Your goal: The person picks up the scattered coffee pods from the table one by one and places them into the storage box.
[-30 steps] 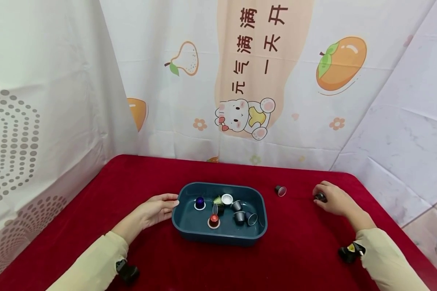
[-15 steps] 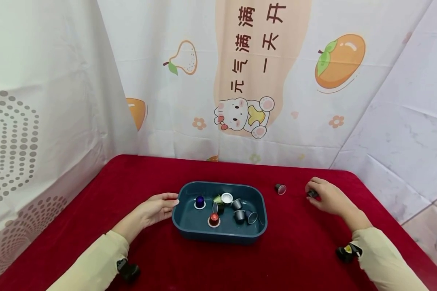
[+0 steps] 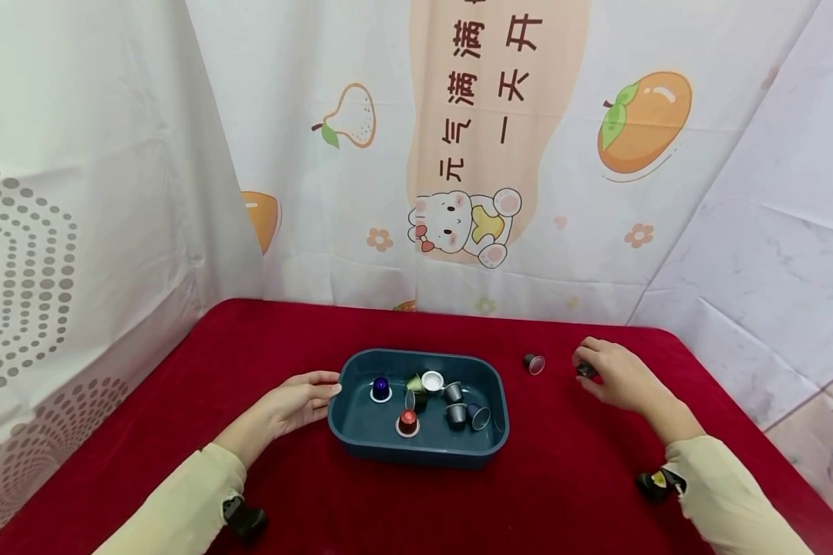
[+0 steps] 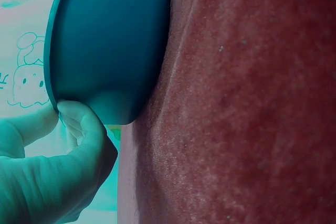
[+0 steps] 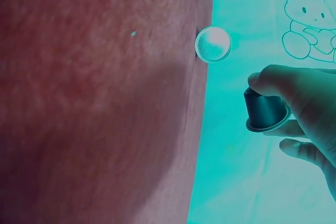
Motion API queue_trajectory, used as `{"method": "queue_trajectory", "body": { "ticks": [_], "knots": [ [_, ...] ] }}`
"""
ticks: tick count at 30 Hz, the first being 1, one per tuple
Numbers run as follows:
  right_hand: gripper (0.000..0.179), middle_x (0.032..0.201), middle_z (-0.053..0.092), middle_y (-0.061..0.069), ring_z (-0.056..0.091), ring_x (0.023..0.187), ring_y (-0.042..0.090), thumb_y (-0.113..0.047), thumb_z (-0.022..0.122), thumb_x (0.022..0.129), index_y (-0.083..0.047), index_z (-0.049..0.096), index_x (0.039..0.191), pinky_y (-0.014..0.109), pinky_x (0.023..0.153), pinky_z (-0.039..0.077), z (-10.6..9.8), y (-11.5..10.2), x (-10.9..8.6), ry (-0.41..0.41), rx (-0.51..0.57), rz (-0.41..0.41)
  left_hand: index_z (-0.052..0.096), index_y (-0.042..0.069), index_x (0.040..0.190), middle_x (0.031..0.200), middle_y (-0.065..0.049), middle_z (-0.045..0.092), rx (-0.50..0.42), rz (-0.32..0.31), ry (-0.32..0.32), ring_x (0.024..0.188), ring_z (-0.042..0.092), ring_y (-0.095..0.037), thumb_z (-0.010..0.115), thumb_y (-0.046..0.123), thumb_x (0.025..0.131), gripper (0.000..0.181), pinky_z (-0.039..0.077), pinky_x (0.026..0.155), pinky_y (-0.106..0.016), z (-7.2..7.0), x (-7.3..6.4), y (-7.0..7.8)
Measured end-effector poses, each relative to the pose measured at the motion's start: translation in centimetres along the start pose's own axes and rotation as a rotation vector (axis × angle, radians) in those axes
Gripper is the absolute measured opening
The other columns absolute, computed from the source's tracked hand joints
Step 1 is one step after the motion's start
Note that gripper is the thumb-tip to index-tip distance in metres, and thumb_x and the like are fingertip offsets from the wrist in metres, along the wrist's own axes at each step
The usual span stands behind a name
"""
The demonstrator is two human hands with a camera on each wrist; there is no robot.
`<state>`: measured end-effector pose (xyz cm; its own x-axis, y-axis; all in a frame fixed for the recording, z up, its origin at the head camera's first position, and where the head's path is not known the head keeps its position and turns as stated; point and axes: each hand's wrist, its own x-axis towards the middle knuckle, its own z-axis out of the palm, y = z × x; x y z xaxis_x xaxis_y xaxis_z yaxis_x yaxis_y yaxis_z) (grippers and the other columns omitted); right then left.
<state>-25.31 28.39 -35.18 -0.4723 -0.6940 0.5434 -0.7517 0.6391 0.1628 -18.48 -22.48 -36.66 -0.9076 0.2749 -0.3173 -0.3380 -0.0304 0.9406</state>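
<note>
At the left end of a dark blue plastic tray [image 3: 416, 455], my left hand [image 3: 298, 402] pinches the rim between thumb and fingers, which the left wrist view shows close up. My right hand [image 3: 618, 374], to the right of the tray and raised off the cloth, holds a dark coffee capsule [image 5: 265, 111] between thumb and fingers. Another dark capsule [image 3: 534, 363] lies on its side between the tray and that hand. Inside the tray are a blue capsule [image 3: 381, 389], a red capsule [image 3: 407, 422], a green capsule [image 3: 415, 383] and several grey or dark capsules [image 3: 456, 415].
A red cloth [image 3: 389, 509] covers the table. White printed curtains [image 3: 305, 169] hang behind it and along both sides. A small black device [image 3: 244, 518] is strapped at each wrist.
My right hand has moved left with the dark coffee capsule, closer to the capsule lying on the cloth. My left hand and the tray have stayed in place.
</note>
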Motion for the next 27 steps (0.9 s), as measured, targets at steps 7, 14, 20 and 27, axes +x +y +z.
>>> {"method": "queue_trajectory", "body": {
  "ticks": [7,14,20,27],
  "knots": [
    [0.033,0.078,0.054,-0.002,0.049,0.069,0.009,-0.003,0.084,0.056,-0.012,0.06,0.076,0.03,0.062,0.047,-0.2,-0.5,0.7,0.022,-0.028,-0.027,0.029,-0.008,0.141,0.099,0.003,0.064,0.002,-0.003,0.004,0.089,0.064,-0.006,0.057,0.011,0.095,0.057,0.054,0.083,-0.021,-0.1,0.1,-0.2],
    [0.032,0.079,0.055,-0.002,0.051,0.071,0.011,-0.004,0.084,0.057,-0.012,0.06,0.077,0.033,0.064,0.046,-0.6,-1.2,1.6,0.014,-0.058,-0.013,0.028,-0.008,0.141,0.097,0.004,0.064,-0.002,0.005,-0.007,0.088,0.064,-0.005,0.055,0.011,0.096,0.056,0.054,0.082,-0.021,-0.2,0.0,-0.2],
    [0.033,0.078,0.056,-0.001,0.051,0.071,0.011,-0.002,0.084,0.057,-0.011,0.06,0.077,0.033,0.064,0.047,-0.9,-1.8,2.4,0.017,-0.05,-0.023,0.028,-0.008,0.141,0.098,0.004,0.064,-0.003,0.006,-0.003,0.088,0.064,-0.006,0.055,0.011,0.096,0.056,0.054,0.082,-0.021,-0.1,0.0,-0.2],
    [0.032,0.079,0.055,-0.001,0.051,0.071,0.011,-0.004,0.085,0.058,-0.011,0.06,0.077,0.033,0.065,0.046,-1.2,-2.5,3.2,0.014,-0.053,-0.034,0.028,-0.008,0.142,0.098,0.003,0.063,0.002,0.005,0.007,0.088,0.063,-0.006,0.055,0.011,0.096,0.057,0.054,0.082,-0.021,-0.1,0.0,-0.1]
  ]
}}
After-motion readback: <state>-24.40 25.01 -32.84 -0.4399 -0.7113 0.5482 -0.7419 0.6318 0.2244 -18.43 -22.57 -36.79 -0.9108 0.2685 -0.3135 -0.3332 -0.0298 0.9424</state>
